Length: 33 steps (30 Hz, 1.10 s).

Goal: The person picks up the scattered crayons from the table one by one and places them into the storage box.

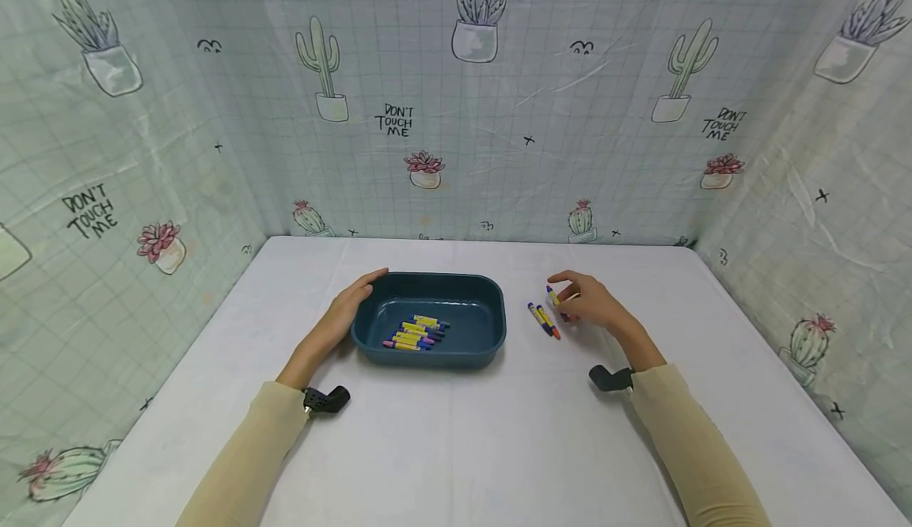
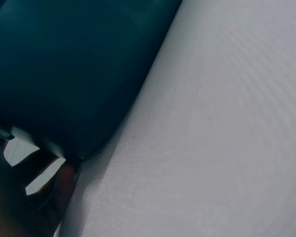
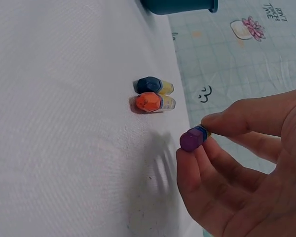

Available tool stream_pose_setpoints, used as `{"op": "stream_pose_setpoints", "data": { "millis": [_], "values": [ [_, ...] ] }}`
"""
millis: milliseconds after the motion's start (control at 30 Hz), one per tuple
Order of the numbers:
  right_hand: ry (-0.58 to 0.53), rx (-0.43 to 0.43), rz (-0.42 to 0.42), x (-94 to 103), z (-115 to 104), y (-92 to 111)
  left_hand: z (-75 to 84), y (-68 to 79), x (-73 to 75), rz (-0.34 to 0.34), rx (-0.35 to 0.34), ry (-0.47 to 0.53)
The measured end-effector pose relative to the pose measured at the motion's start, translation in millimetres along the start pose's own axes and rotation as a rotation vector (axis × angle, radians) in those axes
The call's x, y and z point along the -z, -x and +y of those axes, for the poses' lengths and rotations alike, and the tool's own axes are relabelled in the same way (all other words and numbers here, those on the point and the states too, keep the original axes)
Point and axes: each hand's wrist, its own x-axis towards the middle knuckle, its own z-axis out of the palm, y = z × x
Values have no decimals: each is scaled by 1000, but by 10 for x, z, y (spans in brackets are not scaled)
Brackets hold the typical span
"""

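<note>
My left hand [image 1: 345, 313] holds the left end of a dark teal tray [image 1: 492, 350], thumb at the rim; in the left wrist view its fingers [image 2: 64, 180] touch the outer wall. Several crayons [image 1: 409, 339] in yellow wrappers lie inside, toward the tray's left half. To the right of the tray, my right hand [image 1: 594, 303] pinches a purple crayon [image 3: 191, 139] between thumb and fingertips, just above the table. Beside that hand lie two more crayons on the cloth, a dark blue one [image 3: 149, 85] and an orange one [image 3: 148, 101], side by side.
A white cloth [image 1: 449, 440] covers the table. Behind and at both sides hangs a curtain [image 1: 527, 179] printed with cacti and succulents. Each wrist wears a black camera mount, the left one [image 1: 328, 399] near the tray's front left corner.
</note>
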Motion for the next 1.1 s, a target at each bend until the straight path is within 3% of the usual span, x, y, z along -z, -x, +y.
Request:
{"op": "stream_pose_setpoints", "data": {
  "millis": [500,733,1100],
  "values": [
    [-41,-8,-56,27,-13,23,13,0,-12,6,7,-11],
    [-62,6,-70,22,-57,25,-374,-129,-30,36,0,-21],
    [-84,56,-113,46,-152,110,-410,-138,-31,49,-7,-43]
  ]
}}
